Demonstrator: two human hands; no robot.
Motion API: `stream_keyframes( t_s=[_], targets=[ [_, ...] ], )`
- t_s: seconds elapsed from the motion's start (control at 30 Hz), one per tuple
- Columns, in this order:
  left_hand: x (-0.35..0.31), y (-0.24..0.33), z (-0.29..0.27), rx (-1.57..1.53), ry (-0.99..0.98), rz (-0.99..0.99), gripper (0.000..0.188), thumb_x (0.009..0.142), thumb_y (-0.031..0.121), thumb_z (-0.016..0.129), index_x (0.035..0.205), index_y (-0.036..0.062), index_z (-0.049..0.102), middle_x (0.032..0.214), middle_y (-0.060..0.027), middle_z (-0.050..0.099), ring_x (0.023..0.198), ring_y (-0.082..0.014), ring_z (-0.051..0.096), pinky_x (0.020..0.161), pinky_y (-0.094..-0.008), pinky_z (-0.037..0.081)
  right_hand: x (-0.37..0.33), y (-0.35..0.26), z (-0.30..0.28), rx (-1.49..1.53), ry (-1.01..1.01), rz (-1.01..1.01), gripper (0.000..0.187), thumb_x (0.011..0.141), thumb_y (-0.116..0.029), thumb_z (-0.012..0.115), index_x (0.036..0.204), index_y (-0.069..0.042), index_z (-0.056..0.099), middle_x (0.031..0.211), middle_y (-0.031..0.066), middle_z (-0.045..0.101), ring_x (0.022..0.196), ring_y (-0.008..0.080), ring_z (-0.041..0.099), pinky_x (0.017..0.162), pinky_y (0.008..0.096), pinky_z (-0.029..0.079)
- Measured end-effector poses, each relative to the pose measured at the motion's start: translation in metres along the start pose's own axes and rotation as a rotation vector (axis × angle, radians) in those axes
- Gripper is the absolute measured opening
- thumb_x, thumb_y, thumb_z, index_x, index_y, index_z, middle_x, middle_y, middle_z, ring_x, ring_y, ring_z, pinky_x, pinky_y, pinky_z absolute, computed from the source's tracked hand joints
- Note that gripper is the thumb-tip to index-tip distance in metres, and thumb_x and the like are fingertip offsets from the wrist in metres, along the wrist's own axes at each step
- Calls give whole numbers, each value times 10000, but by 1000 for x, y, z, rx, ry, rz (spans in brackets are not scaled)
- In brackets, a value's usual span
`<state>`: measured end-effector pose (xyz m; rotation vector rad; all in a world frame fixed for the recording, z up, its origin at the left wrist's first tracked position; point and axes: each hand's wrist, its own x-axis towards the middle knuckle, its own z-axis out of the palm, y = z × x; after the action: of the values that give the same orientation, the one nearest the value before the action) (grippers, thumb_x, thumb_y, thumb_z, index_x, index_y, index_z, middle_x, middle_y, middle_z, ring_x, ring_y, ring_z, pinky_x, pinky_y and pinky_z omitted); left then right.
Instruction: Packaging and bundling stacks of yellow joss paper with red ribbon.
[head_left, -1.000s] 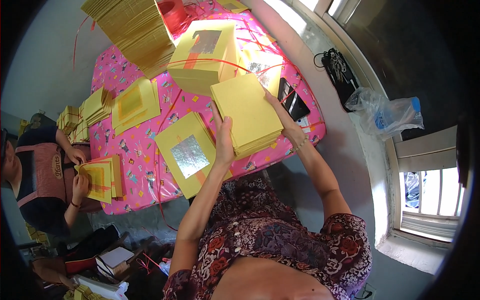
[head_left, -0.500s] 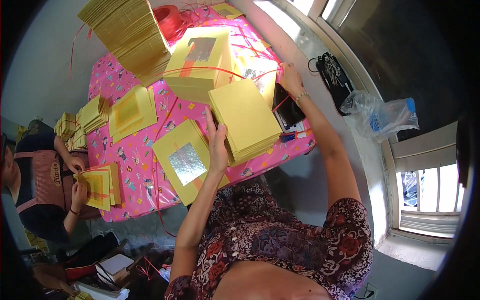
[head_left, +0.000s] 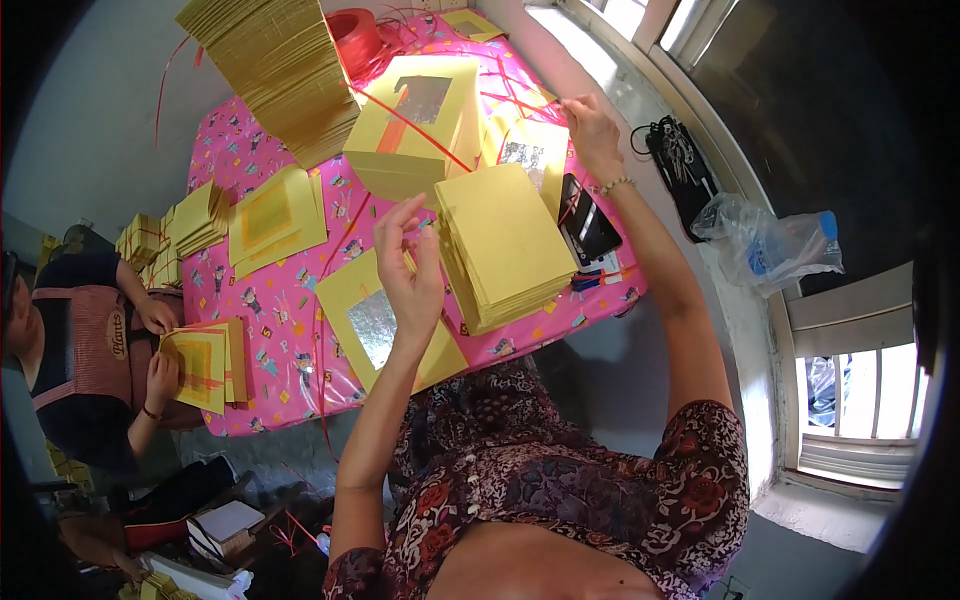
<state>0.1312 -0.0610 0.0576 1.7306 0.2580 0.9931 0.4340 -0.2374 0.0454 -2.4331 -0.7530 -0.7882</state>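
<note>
A thick stack of yellow paper sheets (head_left: 510, 235) lies in front of me on the table. My left hand (head_left: 410, 270) is raised just left of the stack, fingers apart, with nothing seen in it. Beyond the stack, on the far right, my right hand (head_left: 590, 130) has its fingertips pinched at the end of a red plastic strip (head_left: 535, 108). Another red strip (head_left: 415, 127) runs taut across a yellow paper block (head_left: 410, 130) with a silver patch and drops behind the stack. Under my left wrist are yellow sheets with a silver square (head_left: 372, 325).
A tall yellow paper stack (head_left: 275, 80) and a red strip roll (head_left: 353, 38) stand at the back. A phone (head_left: 588, 222) lies at right. On the left, a co-worker's hands (head_left: 160, 375) handle yellow sheets. A plastic bag with a bottle (head_left: 770, 240) sits on the sill.
My left hand has come off the stack's side and lifted, its fingers spreading. My right hand has moved slightly farther away, and the red strip across the block now runs straighter.
</note>
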Motion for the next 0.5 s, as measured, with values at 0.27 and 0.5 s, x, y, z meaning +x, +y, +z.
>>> stream_keyframes(
  t_s=[0.27, 0.5],
  targets=[
    [51, 49, 24, -308, -487, -391, 356, 1014, 282, 516, 1243, 22, 599, 1033, -30, 650, 736, -55, 558, 659, -224, 456, -4, -131, -91, 237, 153, -398, 122, 859, -188, 675, 975, -160, 703, 810, 34, 638, 650, 222, 648, 594, 351, 518],
    [74, 34, 23, -938, -204, -635, 315, 989, 261, 576, 1182, 17, 627, 1044, -54, 648, 811, -89, 602, 725, -219, 516, -33, -142, -108, 415, 23, -511, 151, 840, -150, 701, 982, -102, 691, 834, 25, 609, 673, 194, 628, 602, 310, 512]
  ],
)
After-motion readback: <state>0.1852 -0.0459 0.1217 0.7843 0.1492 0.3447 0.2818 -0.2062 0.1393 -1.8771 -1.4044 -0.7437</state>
